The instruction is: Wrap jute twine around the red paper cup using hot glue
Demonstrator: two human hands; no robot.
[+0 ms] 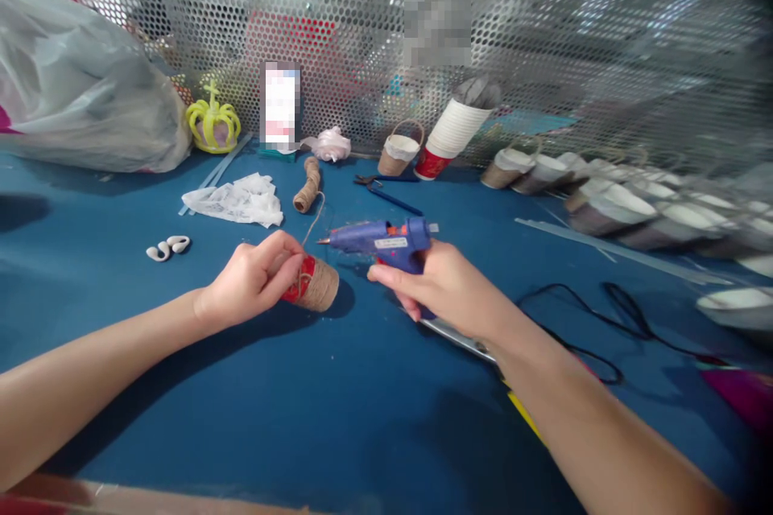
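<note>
My left hand (257, 278) grips a red paper cup (300, 280) lying on its side, its other half wound with jute twine (322, 288). A loose strand of twine runs from the cup back to a twine roll (307, 185) on the table. In my right hand (444, 286) is a blue hot glue gun (380, 240), my fingers wrapped round its handle. The gun's nozzle points left and sits just above the wound cup, close to my left hand. My left fingertips are partly hidden behind the thumb and cup.
Pliers (390, 195), crumpled white plastic (238, 199) and white earbuds (167, 247) lie about. Behind stand a phone (281, 109), a yellow crown-shaped piece (213, 125) and stacked paper cups (457, 129). Several twine-wrapped cups (609, 208) line the right. A black cable (580, 302) loops beside my right forearm.
</note>
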